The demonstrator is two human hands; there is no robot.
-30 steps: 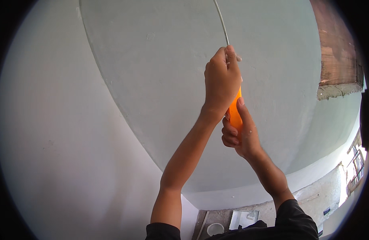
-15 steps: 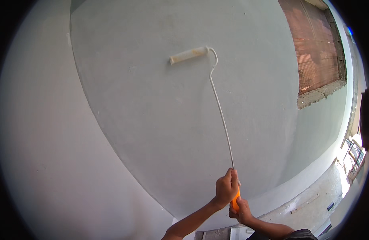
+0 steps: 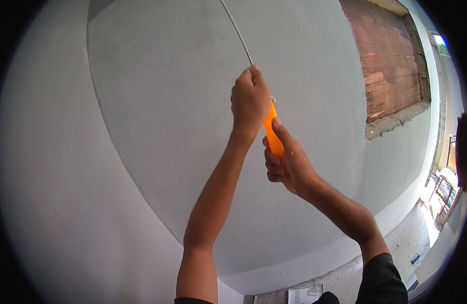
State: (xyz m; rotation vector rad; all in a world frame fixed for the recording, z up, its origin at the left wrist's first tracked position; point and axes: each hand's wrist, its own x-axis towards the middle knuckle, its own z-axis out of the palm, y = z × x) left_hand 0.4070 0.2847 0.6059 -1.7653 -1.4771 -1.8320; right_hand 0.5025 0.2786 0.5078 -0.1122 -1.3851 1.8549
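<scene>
Both my arms reach up along a pale grey-white wall (image 3: 294, 223). In my hands is a long-framed paint roller (image 3: 237, 31). My left hand (image 3: 250, 99) is closed around the upper part, where the thin metal rod meets the grip. Just below it, my right hand (image 3: 292, 159) wraps the orange handle (image 3: 275, 137), its thumb lying along the side. White specks dot the right hand. The rod runs up and out past the top edge, so the roller head is hidden from view.
An opening (image 3: 388, 61) filled with reddish hollow brick, with a rough mortar edge, sits in the wall at upper right. On the left, another wall (image 3: 46, 177) meets this one at a corner. A white paint tray (image 3: 305, 294) lies on the floor (image 3: 345, 276) below.
Both hands have moved up and slightly left with the paint roller. Its head, seen earlier against the wall, has gone out past the top edge.
</scene>
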